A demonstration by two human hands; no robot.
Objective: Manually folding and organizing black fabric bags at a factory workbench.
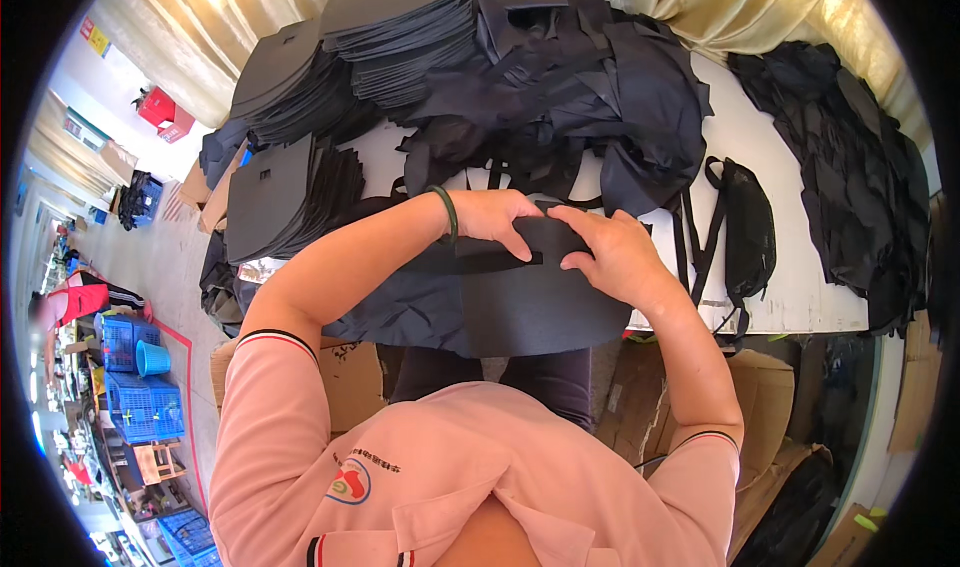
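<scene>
A stiff black panel point(550, 307) lies at the table's front edge, over dark fabric point(400, 297) that spreads out to its left. My left hand point(485, 217), with a green bangle on the wrist, is closed on the panel's upper edge. Its thumb rests close to a small slot in the panel. From the right, my right hand point(618, 252) grips the same edge, thumb on the near face and fingers over the top. The fingertips behind the edge are partly hidden.
Stacks of black panels point(400, 22) rise at the back left, with another stack point(275, 197) nearer. Black fabric pieces point(590, 97) are heaped at the back. A black waist bag point(748, 232) lies on the white table point(800, 297), beside more dark fabric point(850, 177). Cardboard boxes point(755, 407) stand below.
</scene>
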